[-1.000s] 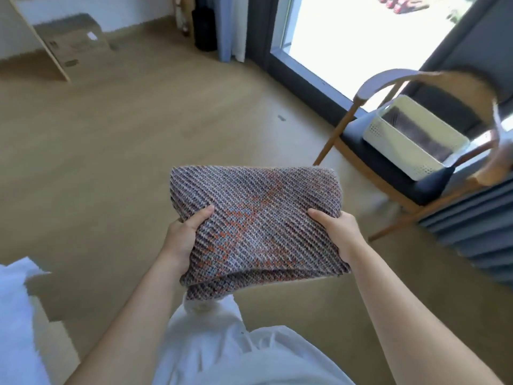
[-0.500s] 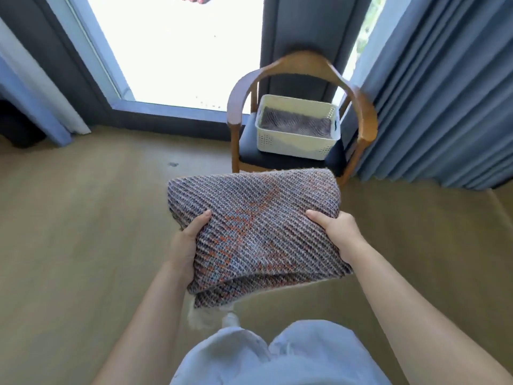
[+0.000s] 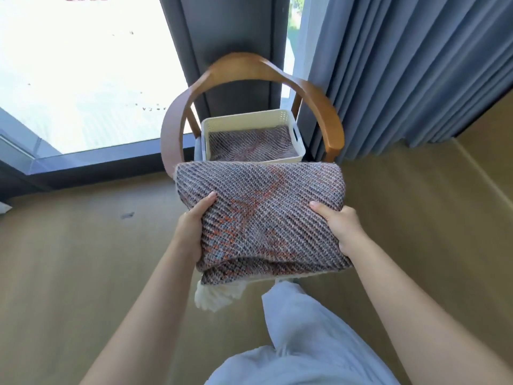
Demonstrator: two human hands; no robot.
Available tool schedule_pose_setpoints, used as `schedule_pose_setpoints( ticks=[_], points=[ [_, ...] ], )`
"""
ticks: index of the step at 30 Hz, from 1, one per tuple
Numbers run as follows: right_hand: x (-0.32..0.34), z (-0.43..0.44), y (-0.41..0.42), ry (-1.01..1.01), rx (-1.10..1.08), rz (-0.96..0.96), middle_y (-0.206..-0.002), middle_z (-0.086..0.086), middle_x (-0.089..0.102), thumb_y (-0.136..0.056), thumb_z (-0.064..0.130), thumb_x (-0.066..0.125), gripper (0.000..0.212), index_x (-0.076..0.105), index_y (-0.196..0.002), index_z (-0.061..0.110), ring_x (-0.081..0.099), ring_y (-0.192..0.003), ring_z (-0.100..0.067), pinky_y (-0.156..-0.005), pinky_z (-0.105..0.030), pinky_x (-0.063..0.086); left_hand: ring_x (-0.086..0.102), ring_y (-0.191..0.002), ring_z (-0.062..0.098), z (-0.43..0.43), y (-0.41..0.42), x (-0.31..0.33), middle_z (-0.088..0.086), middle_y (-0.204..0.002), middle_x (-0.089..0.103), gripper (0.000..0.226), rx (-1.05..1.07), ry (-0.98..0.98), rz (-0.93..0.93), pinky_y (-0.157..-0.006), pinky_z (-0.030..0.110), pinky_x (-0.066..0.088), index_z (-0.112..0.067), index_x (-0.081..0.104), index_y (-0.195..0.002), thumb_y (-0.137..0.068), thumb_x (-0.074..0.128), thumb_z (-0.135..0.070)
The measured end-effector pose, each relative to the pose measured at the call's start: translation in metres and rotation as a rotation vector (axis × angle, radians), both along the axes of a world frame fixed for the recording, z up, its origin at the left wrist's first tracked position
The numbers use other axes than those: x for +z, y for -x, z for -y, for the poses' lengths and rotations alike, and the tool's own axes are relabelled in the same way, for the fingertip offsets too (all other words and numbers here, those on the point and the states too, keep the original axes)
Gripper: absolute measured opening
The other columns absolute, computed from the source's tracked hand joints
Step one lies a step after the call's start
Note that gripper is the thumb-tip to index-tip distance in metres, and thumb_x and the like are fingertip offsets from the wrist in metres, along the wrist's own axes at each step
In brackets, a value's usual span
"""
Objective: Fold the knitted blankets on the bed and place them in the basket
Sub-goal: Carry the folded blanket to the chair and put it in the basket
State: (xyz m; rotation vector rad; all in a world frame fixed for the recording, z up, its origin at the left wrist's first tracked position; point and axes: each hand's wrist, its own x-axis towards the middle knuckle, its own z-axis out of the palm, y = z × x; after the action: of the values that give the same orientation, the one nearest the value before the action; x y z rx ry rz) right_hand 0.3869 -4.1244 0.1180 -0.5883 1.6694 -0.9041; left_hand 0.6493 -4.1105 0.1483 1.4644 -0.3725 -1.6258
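A wooden chair (image 3: 249, 68) by the curtain (image 3: 402, 65) carries the white basket (image 3: 249, 119), one knitted piece already inside. The folded blanket (image 3: 261, 215) hangs level just before it, left hand (image 3: 191, 232) and right hand (image 3: 344, 229) grasping its sides. Best lower it flat, tucking in the dangling fringe (image 3: 216, 297). No readable writing.

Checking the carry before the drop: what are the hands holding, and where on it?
A folded blanket. The left hand grips its left edge and the right hand its right edge, thumbs on top.
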Motion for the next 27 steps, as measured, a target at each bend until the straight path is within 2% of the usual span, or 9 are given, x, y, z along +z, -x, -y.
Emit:
schedule_pose_setpoints(
  ticks=[3,6,11,14,16,18,22,23,27],
  points=[
    [0.001,0.067,0.002,-0.010,-0.012,0.020,-0.114,-0.011,0.065,-0.065,0.037,0.081,0.065,0.056,-0.117,0.007,0.063,-0.100,-0.031,-0.095,-0.050,0.049,0.071,-0.081,0.029,0.072,0.006,0.007,0.013,-0.098,0.073,0.031,0.005,0.029,0.002,-0.070,0.037,0.055,-0.010,0.060,-0.108,-0.087,0.060,-0.032],
    [0.001,0.131,0.005,-0.017,-0.021,0.046,-0.119,-0.010,0.062,-0.060,0.044,0.081,0.077,0.052,-0.122,0.009,0.060,-0.106,-0.033,-0.098,-0.052,0.045,0.072,-0.068,0.023,0.142,0.010,0.017,0.007,-0.080,0.075,0.020,-0.020,0.045,-0.016,-0.067,0.034,0.053,-0.014,0.060,-0.099,-0.089,0.056,-0.031],
    [0.002,0.223,-0.003,-0.019,-0.069,0.042,-0.126,-0.009,0.059,-0.068,0.038,0.080,0.072,0.049,-0.127,0.009,0.056,-0.113,-0.032,-0.101,-0.052,0.043,0.067,-0.085,0.030,0.251,0.008,0.024,0.013,-0.097,0.070,0.031,0.000,0.033,-0.047,-0.078,0.040,0.054,-0.012,0.057,-0.109,-0.086,0.059,-0.033],
    [-0.005,0.275,-0.011,-0.036,-0.120,0.040,-0.118,-0.008,0.062,-0.070,0.037,0.079,0.064,0.053,-0.122,0.009,0.060,-0.106,-0.031,-0.098,-0.051,0.046,0.070,-0.081,0.028,0.317,0.001,0.014,0.011,-0.096,0.071,0.040,0.013,0.045,-0.055,-0.069,0.037,0.055,-0.012,0.054,-0.121,-0.085,0.061,-0.030],
    [-0.011,0.305,-0.018,-0.048,-0.142,0.032,-0.115,-0.008,0.064,-0.069,0.039,0.079,0.061,0.055,-0.118,0.011,0.061,-0.102,-0.031,-0.096,-0.050,0.047,0.071,-0.070,0.024,0.356,-0.004,0.006,0.008,-0.086,0.073,0.030,-0.010,0.034,-0.094,-0.062,0.033,0.055,-0.012,0.058,-0.111,-0.086,0.060,-0.028],
    [-0.015,0.331,-0.026,-0.077,-0.173,0.004,-0.116,-0.008,0.064,-0.065,0.043,0.080,0.068,0.055,-0.119,0.011,0.061,-0.102,-0.031,-0.096,-0.051,0.047,0.071,-0.067,0.022,0.389,-0.007,0.002,0.007,-0.080,0.073,0.019,-0.048,0.007,-0.112,-0.061,0.031,0.055,-0.013,0.060,-0.100,-0.088,0.058,-0.028],
    [-0.026,0.373,-0.034,-0.119,-0.205,-0.011,-0.121,-0.008,0.062,-0.045,0.056,0.081,0.095,0.053,-0.124,0.011,0.060,-0.107,-0.032,-0.098,-0.053,0.045,0.067,-0.080,0.027,0.440,-0.018,-0.008,0.011,-0.093,0.070,0.020,-0.106,-0.050,-0.111,-0.071,0.036,0.053,-0.014,0.059,-0.097,-0.087,0.058,-0.031],
    [-0.029,0.381,-0.036,-0.122,-0.203,-0.021,-0.119,-0.008,0.063,-0.044,0.057,0.080,0.094,0.054,-0.122,0.012,0.060,-0.106,-0.032,-0.098,-0.052,0.045,0.066,-0.081,0.027,0.449,-0.021,-0.012,0.011,-0.094,0.070,0.020,-0.119,-0.059,-0.108,-0.072,0.037,0.053,-0.015,0.059,-0.097,-0.087,0.058,-0.032],
    [-0.045,0.403,-0.043,-0.150,-0.153,-0.120,-0.110,-0.006,0.066,-0.064,0.045,0.079,0.063,0.059,-0.113,0.011,0.063,-0.098,-0.028,-0.094,-0.048,0.049,0.066,-0.081,0.026,0.459,-0.035,-0.038,0.009,-0.093,0.070,0.021,-0.136,-0.146,-0.058,-0.070,0.036,0.053,-0.017,0.058,-0.098,-0.088,0.058,-0.035]
  ],
)
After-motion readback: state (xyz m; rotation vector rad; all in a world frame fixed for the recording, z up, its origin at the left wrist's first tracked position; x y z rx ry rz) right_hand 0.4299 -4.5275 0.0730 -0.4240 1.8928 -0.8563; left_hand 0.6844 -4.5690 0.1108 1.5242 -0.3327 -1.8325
